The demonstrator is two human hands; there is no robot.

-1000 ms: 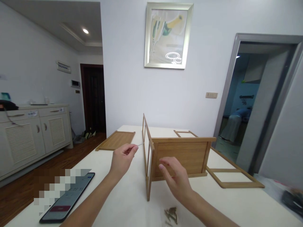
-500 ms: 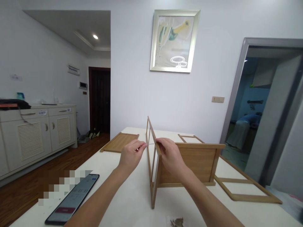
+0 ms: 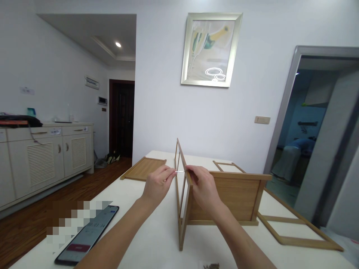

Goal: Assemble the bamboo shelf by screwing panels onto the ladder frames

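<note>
My left hand (image 3: 157,185) pinches a thin silver rod, apparently a hex key (image 3: 180,171), between thumb and fingertips. Its far end meets the upright wooden frame (image 3: 183,228) near the top edge. On the other side of that frame, my right hand (image 3: 203,186) is closed around the upper corner, where the frame joins a wooden panel (image 3: 238,198) standing on its long edge. The right fingertips and whatever lies under them are partly hidden. Several small brass-coloured screws (image 3: 211,266) lie at the bottom edge of the view.
On the white table (image 3: 157,231), a phone (image 3: 89,231) lies at the left and another wooden panel (image 3: 146,169) at the back left. An openwork wooden frame (image 3: 303,242) lies at the right. Beyond the doorway, a person (image 3: 291,157) bends over.
My right hand, earlier open in front of the panel, has closed on the frame's corner. My left hand has brought the hex key rightward against the frame. The view has shifted slightly.
</note>
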